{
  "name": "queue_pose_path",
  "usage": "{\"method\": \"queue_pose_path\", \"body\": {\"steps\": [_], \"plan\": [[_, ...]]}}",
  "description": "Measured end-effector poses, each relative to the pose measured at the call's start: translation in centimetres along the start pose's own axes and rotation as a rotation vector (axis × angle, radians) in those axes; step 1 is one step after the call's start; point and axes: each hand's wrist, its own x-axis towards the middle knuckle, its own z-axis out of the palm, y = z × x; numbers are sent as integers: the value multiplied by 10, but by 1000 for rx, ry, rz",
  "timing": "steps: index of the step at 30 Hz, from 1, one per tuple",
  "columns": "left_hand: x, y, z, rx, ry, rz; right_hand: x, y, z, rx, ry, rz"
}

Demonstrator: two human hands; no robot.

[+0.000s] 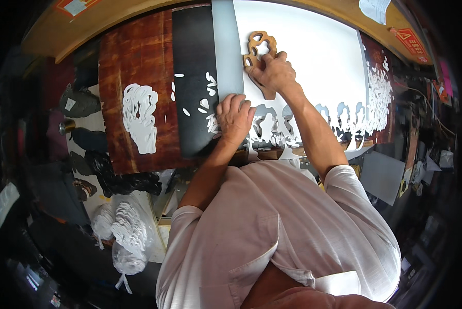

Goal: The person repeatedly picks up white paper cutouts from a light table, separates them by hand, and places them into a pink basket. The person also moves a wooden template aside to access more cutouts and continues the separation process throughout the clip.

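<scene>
My right hand reaches out over a white sheet and grips a brown cutting die with looped openings, which lies on the sheet near its left edge. My left hand rests palm down with fingers extended, by the sheet's left border and a grey strip. Along the sheet's near edge runs a row of cut-out holes, with small white scraps around them. What lies under my left palm is hidden.
To the left, a stack of white cut pieces sits on a reddish-brown board. A dark panel holds loose white scraps. More scraps are heaped at the right. Bagged white pieces stand below left. A yellow beam crosses the far side.
</scene>
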Motion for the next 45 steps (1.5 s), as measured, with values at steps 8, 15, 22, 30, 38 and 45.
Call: {"method": "queue_pose_path", "body": {"steps": [8,15,22,30,38,45], "plan": [[0,4,-5,-5,-33,19,-16,-2,-11,25,-61,-26],[-2,7,-9,-24,-29,25,-29,12,-3,82,4,-43],[-7,2,-23,-110,-87,25,-47,70,6,327,247,-152],[-44,31,-71,-338,-442,-456,-89,192,17,775,45,182],[31,-29,0,-87,-483,-310,71,322,-52,779,764,534],[118,-138,118,-57,-492,-421,168,300,-9,421,420,332]]}}
